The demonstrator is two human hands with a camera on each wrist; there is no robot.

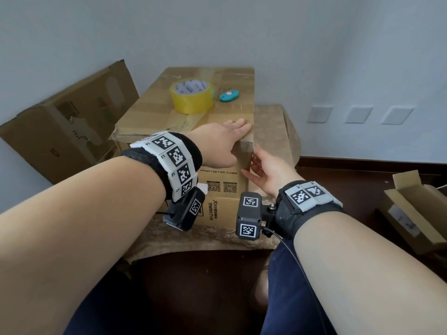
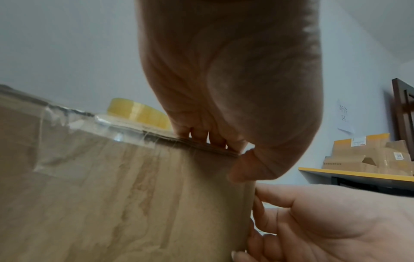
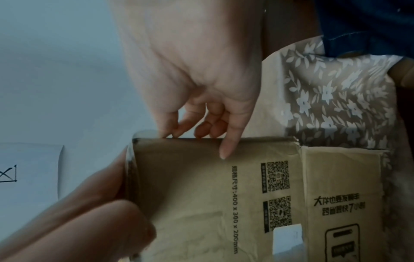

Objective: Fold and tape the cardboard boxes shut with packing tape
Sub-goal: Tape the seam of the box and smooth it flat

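while both hands point(image 1: 242, 153) press its corner, the box point(image 1: 193, 117) sits taped.

I can't see my left hand point(image 2: 226, 85) fingertips beyond the cardboard box point(image 2: 107, 195) top edge; its far side is hidden.

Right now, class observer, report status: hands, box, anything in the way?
Left hand flat on cardboard box top corner, right hand open against its side. Tape roll and teal cutter idle on top.
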